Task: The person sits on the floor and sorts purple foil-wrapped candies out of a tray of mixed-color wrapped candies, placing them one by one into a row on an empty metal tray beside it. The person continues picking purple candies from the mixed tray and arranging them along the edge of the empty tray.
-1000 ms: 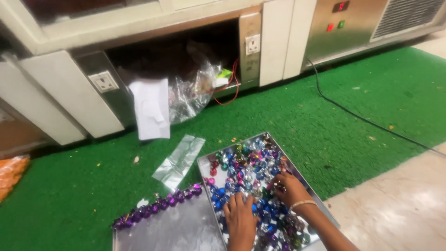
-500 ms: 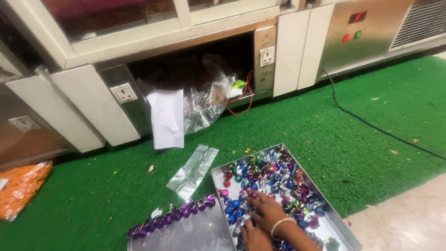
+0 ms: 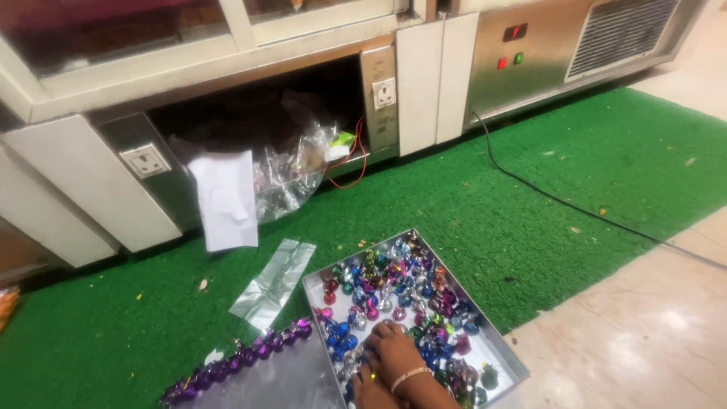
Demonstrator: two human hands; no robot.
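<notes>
Meanwhile, a right hand (image 3: 395,350), bangle at the wrist, rests fingers-down among foil-wrapped sweets (image 3: 394,291) filling a steel tray (image 3: 506,356) on green turf; whether it grips one cannot be told, and the left hand (image 3: 369,391) sits just behind, nearer the purple-wrapped row (image 3: 241,357)

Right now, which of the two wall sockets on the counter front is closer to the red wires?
The upper right socket, on the narrow panel beside the dark opening; the red wires hang just below it. The left socket sits far across the opening.
</notes>
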